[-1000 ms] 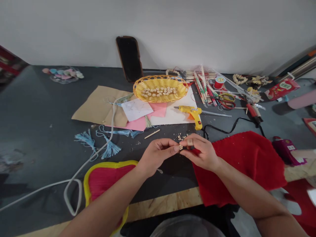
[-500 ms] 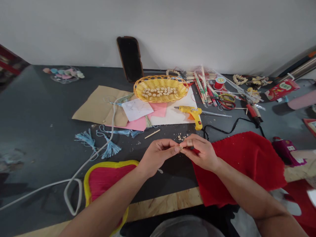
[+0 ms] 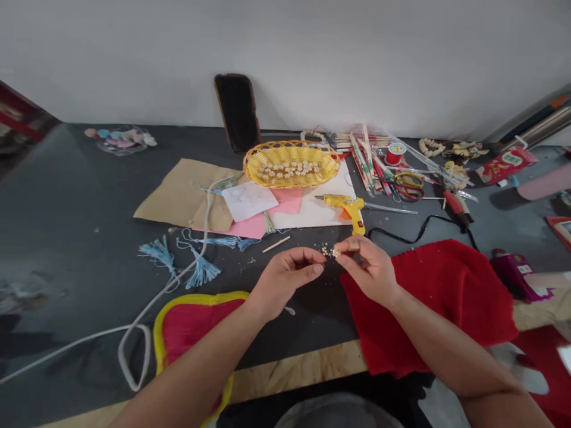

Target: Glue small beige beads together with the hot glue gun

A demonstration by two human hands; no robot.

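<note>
My right hand pinches a small cream flower-shaped piece between thumb and fingertips, above the dark table. To its left my left hand is held with thumb and fingers a little apart, nothing visible between them. Tiny cream bits lie on the table just beyond the fingertips. Farther back, a yellow woven basket holds several similar cream pieces. A yellow glue gun rests on white paper behind my right hand.
A red cloth lies under my right forearm, a pink pad with yellow edging under the left. Blue tassels and a white cable are at left. Scissors, wrapped sticks and a phone stand or lie behind.
My hands, which met at the fingertips around the small piece, have come apart. The left has let go, and the piece stays in my right fingers.
</note>
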